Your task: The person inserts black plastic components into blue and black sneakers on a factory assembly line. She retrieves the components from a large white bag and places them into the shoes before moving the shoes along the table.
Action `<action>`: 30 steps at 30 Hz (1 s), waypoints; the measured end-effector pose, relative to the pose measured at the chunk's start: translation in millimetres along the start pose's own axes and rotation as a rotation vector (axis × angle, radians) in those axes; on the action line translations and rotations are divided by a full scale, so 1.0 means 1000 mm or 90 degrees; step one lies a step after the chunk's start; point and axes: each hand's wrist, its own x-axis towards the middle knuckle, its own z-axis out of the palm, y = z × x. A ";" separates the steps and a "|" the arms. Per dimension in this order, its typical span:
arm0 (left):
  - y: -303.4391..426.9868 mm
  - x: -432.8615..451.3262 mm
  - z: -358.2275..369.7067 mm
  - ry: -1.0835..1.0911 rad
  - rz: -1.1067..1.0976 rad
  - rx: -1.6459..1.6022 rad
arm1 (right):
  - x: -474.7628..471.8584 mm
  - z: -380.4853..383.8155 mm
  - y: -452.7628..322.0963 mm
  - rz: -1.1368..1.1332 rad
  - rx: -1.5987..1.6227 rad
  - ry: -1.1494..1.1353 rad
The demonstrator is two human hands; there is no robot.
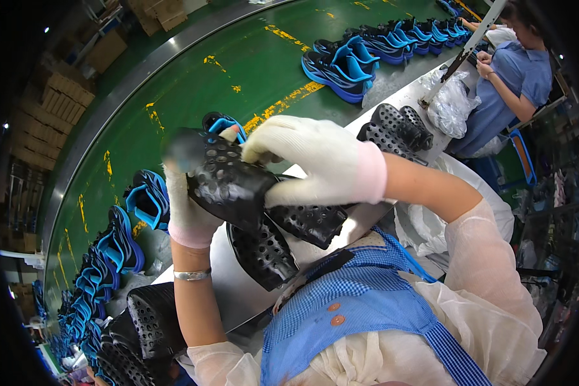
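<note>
In white knit gloves, my left hand (186,198) and my right hand (313,159) are both on a black perforated plastic shoe form (231,181) in front of me. My left hand grips it from the far left side, its fingertips partly hidden and blurred. The right thumb presses its near end while the right fingers curl over its top. Below it, two more black perforated forms (263,251) (311,222) lie on the metal ledge. A black and blue shoe (222,124) shows just behind the held form.
Black and blue sneakers (340,67) stand in rows on the green conveyor belt (173,91). More black forms (395,130) lie at right and at lower left (149,323). A white post (463,53), a plastic bag (451,103) and a co-worker (516,82) are at upper right.
</note>
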 end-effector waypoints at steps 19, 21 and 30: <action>-0.021 0.002 -0.071 0.322 0.131 0.244 | 0.028 0.058 0.042 0.123 -0.260 -0.157; -0.022 0.004 -0.071 0.305 0.140 0.226 | 0.028 0.061 0.046 0.117 -0.256 -0.120; -0.020 0.010 -0.072 0.268 -0.038 0.327 | 0.041 0.035 0.054 0.202 -0.116 -0.197</action>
